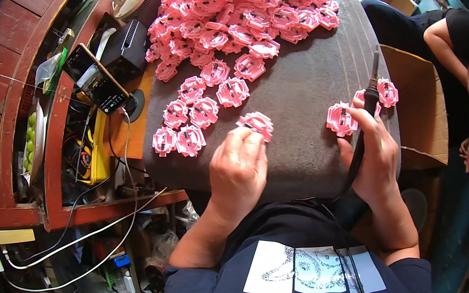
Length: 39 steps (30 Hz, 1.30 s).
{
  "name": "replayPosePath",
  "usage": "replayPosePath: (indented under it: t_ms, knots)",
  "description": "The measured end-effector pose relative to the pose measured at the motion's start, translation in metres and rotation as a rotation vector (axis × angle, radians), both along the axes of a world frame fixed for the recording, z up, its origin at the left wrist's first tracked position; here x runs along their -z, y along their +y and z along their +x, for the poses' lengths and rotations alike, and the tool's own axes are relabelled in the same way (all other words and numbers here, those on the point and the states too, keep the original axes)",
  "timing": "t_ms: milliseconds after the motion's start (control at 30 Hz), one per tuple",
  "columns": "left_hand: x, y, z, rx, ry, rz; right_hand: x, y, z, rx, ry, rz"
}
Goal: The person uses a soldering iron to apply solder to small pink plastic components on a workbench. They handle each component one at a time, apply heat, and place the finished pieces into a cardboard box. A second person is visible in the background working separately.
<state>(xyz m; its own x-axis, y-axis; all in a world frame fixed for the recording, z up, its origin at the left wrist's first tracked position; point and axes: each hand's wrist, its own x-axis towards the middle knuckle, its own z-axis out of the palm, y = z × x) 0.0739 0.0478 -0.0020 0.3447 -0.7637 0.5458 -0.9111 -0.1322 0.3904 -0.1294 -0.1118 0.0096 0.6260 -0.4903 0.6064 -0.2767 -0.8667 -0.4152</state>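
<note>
Between the fingertips of my left hand (pixel 239 167) is a pink plastic part (pixel 258 123) with a dark piece in its middle, just above the dark board (pixel 302 154). My right hand (pixel 376 152) is closed around a soldering iron (pixel 371 99), its thin metal tip pointing away from me and its black cord running down past my palm. Right beside those fingers lie more pink parts, one (pixel 341 119) to the left and another (pixel 388 92) to the right. Several pink parts (pixel 203 112) sit spread out left of centre, in front of a large heap (pixel 250 7) at the far side.
A phone (pixel 94 76) on a round stand is at the left, with white cables (pixel 109 241) hanging below it. Open cardboard boxes (pixel 416 101) stand along the right edge. Another person (pixel 442 36) sits at the right. A red wooden cabinet (pixel 4 108) fills the left.
</note>
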Motion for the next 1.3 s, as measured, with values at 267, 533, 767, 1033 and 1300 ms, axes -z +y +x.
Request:
replayPosePath:
  t_ms: [267, 533, 767, 1033, 1300]
  knots:
    - [-0.002, -0.018, -0.032, 0.407, 0.173, -0.05, 0.022, 0.023, 0.008, -0.409, -0.185, 0.033]
    - [0.002, -0.017, -0.031, 0.471, 0.178, -0.031, 0.021, 0.018, 0.006, -0.459, -0.196, 0.023]
    - [-0.002, -0.019, -0.041, 0.429, 0.336, -0.094, 0.017, 0.022, 0.004, -0.393, -0.161, 0.176]
    - [0.007, -0.026, -0.035, 0.458, 0.359, -0.079, 0.023, 0.024, 0.009, -0.34, -0.275, 0.207]
    - [0.003, -0.029, -0.037, 0.437, 0.355, -0.051, 0.021, 0.024, 0.009, -0.293, -0.258, 0.218]
